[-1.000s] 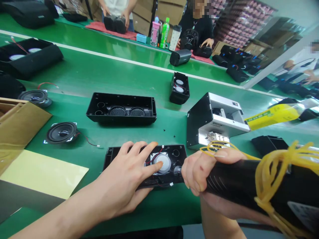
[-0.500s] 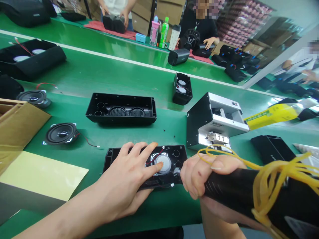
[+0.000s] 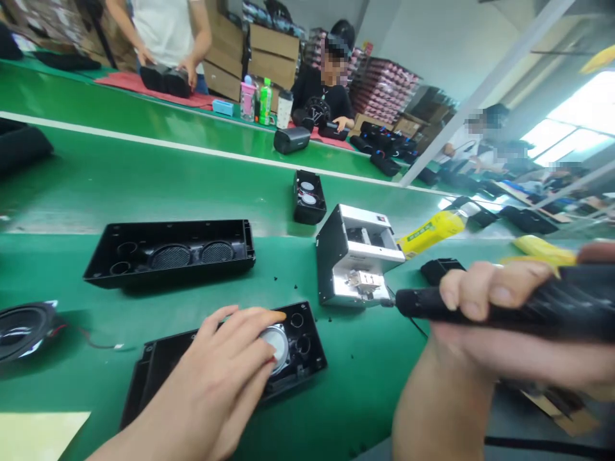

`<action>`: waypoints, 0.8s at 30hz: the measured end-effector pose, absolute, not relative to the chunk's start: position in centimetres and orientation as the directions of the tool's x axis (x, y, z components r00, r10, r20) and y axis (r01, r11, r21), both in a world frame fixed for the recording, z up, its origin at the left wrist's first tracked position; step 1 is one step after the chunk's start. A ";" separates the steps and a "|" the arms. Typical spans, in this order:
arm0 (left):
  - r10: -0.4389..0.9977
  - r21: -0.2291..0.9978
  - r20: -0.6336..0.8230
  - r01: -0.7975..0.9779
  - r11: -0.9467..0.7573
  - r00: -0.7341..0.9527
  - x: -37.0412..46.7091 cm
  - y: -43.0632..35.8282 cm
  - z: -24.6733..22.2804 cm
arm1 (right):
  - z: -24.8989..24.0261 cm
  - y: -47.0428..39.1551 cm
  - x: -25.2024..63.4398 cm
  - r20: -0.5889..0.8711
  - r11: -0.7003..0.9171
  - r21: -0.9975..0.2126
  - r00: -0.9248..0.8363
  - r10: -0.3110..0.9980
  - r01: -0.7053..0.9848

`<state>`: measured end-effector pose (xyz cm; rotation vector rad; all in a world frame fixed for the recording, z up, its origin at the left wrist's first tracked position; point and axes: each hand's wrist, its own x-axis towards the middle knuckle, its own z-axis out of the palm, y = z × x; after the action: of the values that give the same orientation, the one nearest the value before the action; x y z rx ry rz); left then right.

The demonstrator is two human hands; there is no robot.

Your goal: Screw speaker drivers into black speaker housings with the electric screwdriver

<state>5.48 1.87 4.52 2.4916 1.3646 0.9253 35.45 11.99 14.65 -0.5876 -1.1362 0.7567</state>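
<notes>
My left hand (image 3: 230, 365) lies over a black speaker housing (image 3: 307, 346), its fingers stretched out and resting on the round speaker driver (image 3: 280, 346) set inside. That hand hides part of the driver and the housing's middle. My right hand (image 3: 490, 307) is wrapped around a black electric screwdriver (image 3: 423, 302). The screwdriver lies nearly level, its tip at the front of a silver and black screw feeder (image 3: 358, 256); whether the tip holds a screw is too small to tell.
Behind the housing lies another open black housing (image 3: 168, 256). A loose speaker driver (image 3: 24, 330) with a wire sits at left. Small screws (image 3: 295, 287) are scattered on the green table. Farther back stand a small housing (image 3: 309, 198) and a yellow bottle (image 3: 435, 230). Co-workers (image 3: 168, 38) handle speakers across the table.
My right hand has moved the screwdriver away from the housing, right to the screw feeder. My left hand stays on the housing and driver. The view has swung right and up.
</notes>
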 end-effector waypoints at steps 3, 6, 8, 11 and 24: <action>0.794 0.363 0.390 0.714 -0.598 0.466 3.3 2.7 3.9 | 14.7 14.6 34.1 0.750 0.806 -0.583 0.313 0.583 -0.105; 0.810 0.351 0.380 0.741 -0.573 0.447 2.1 2.8 3.2 | 13.9 16.0 32.8 0.731 0.775 -0.620 0.268 0.627 -0.121; 0.826 0.342 0.370 0.765 -0.546 0.425 1.9 2.6 2.9 | 13.3 16.3 32.5 0.733 0.770 -0.624 0.241 0.636 -0.136; 0.822 0.293 0.358 0.782 -0.550 0.444 1.5 2.3 2.4 | 12.8 16.3 32.7 0.718 0.746 -0.654 0.210 0.664 -0.127; 0.742 0.220 0.297 0.713 -0.666 0.601 -0.2 2.8 3.8 | 13.4 13.7 34.0 0.710 0.733 -0.658 0.183 0.680 -0.169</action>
<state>-0.21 2.77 3.77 2.7401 1.2469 0.5636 33.96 13.67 13.38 -0.4916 -1.2532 0.6337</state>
